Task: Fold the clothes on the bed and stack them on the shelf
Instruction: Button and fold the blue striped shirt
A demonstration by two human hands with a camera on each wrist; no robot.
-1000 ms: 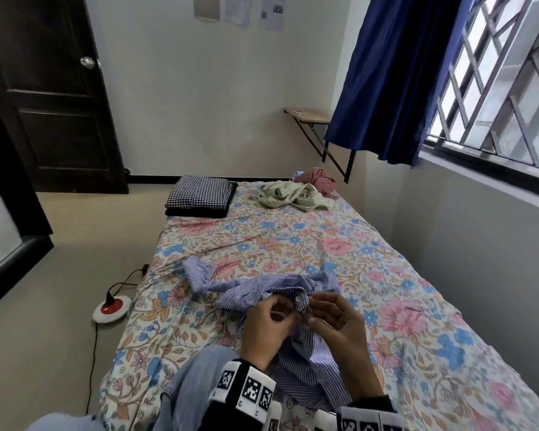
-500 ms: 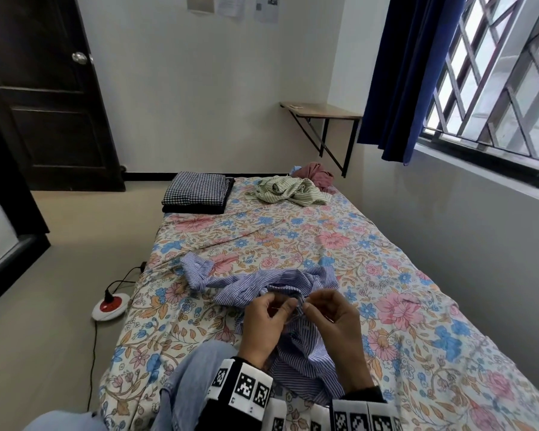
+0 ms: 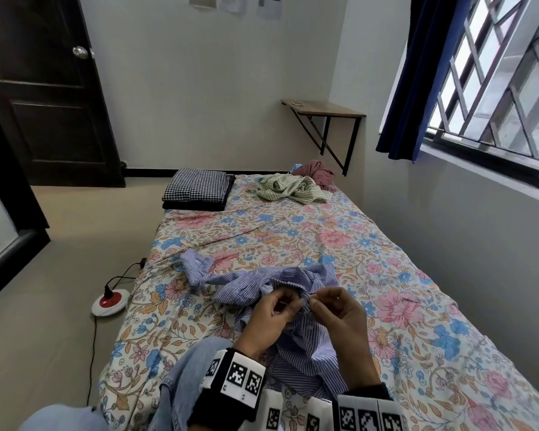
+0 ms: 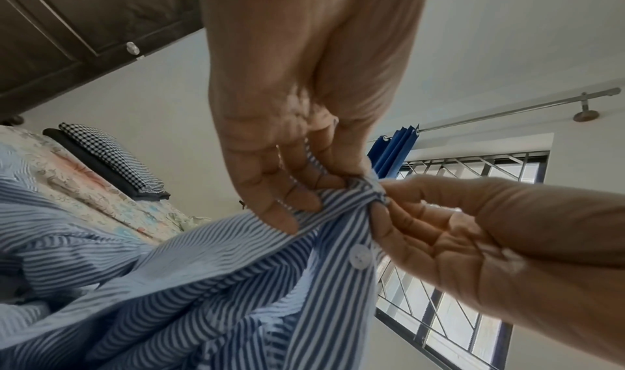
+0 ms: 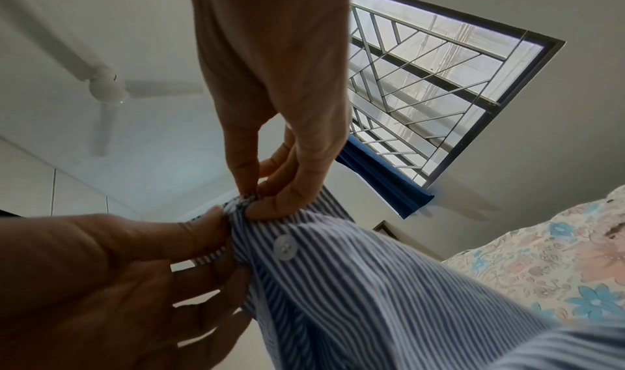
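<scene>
Head view first: I see the bed (image 3: 339,244) filling the room's right side, its floral sheet running from me to the far wall. High on that wall, beyond the bed's far corner, hangs the shelf (image 3: 324,107), a wooden board on black brackets. A dark door (image 3: 44,98) stands at the left, and a blue curtain (image 3: 417,82) hangs beside the barred window (image 3: 504,73).

At the far end of the bed lie a folded checked cloth (image 3: 199,186) on a dark folded piece, a crumpled green striped garment (image 3: 288,189) just to its right, and a bunched pink garment (image 3: 316,172) touching that one from behind.

Near me the blue striped shirt (image 3: 262,281) sprawls across the sheet, one sleeve trailing left, the body gathered up toward my lap.

My left hand (image 3: 269,318) and right hand (image 3: 339,315) meet over it, fingertips almost touching. Both grips are narrow: on the left wrist view the left hand (image 4: 287,135) pinches the shirt's front edge (image 4: 338,210) between thumb and fingers, and the right hand (image 4: 473,228) pinches the same bunched edge from the other side. On the right wrist view one white button (image 5: 284,248) sits just below the pinch.

On the floor left of the bed sits a red-and-white socket (image 3: 110,301) with a black cord.
</scene>
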